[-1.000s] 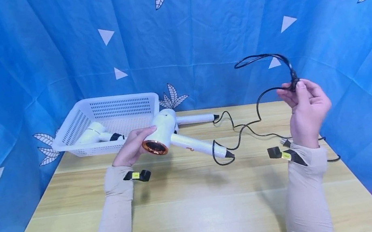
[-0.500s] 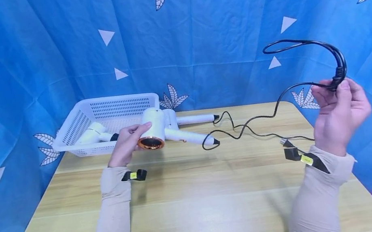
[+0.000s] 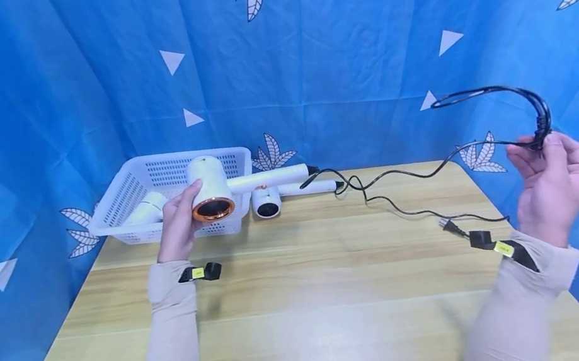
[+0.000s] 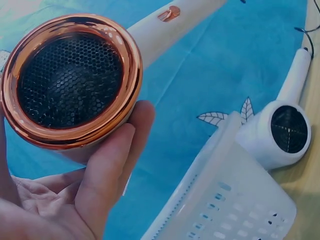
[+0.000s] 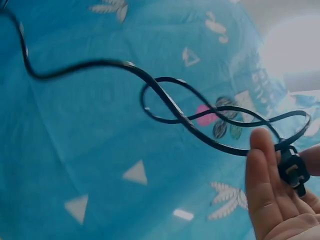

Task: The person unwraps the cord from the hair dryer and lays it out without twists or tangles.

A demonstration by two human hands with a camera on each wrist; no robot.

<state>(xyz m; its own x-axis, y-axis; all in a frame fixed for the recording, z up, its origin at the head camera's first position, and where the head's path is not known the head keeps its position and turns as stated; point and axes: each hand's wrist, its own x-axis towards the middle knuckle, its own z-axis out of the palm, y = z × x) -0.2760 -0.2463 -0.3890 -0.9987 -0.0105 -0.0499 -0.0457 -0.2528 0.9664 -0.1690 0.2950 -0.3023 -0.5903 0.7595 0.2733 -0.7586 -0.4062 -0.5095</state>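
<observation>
Hair dryer (image 3: 207, 180) farther left, round copper rim (image 4: 132, 75), honeycomb mesh (image 4: 70, 80).

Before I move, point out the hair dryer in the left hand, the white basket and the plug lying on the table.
Hair dryer (image 3: 209, 179): head view, on its white barrel.
White basket (image 3: 170, 172): head view, on its slotted back wall.
Plug (image 3: 452, 228): head view, on its black body behind the prongs.

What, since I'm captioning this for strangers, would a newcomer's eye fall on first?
Probably the copper-rimmed white hair dryer in the left hand, hiding part of the white basket in the head view. Next, the black cord in the right hand, dark against the blue curtain.
</observation>
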